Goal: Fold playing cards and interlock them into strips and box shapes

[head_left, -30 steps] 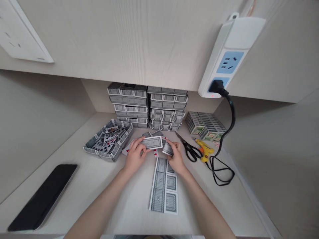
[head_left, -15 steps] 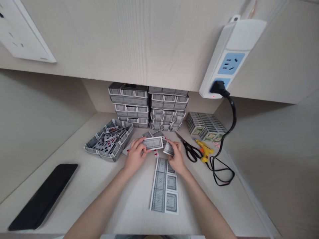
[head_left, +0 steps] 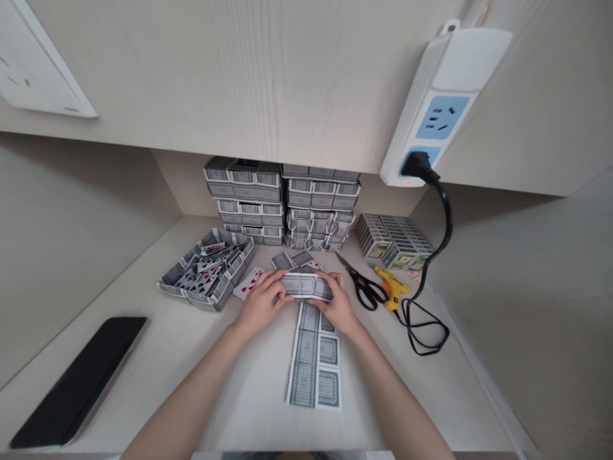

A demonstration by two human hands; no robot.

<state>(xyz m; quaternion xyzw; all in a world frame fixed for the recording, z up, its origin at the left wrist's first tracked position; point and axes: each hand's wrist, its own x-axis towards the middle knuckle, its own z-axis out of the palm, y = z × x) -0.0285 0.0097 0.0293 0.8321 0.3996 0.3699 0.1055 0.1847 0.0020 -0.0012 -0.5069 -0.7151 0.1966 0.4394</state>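
Between my hands, above the desk, two folded playing cards with grey patterned backs meet end to end. My left hand pinches the left folded card. Closed on the right folded card is my right hand. Below them lies a panel of joined cards, backs up, partly covered at its top by my right hand. Loose cards are scattered just behind my hands, and a face-up heart card sits beside my left hand.
At left stands a card-covered tray full of loose cards; a black flat case lies nearer. Black scissors and a yellow glue gun, its cord plugged into a power strip, are right. Stacked card boxes and card packs stand behind.
My hands have come together: the two folded cards, apart before, now meet end to end. The right one has turned in line with the left. The view has shifted slightly.
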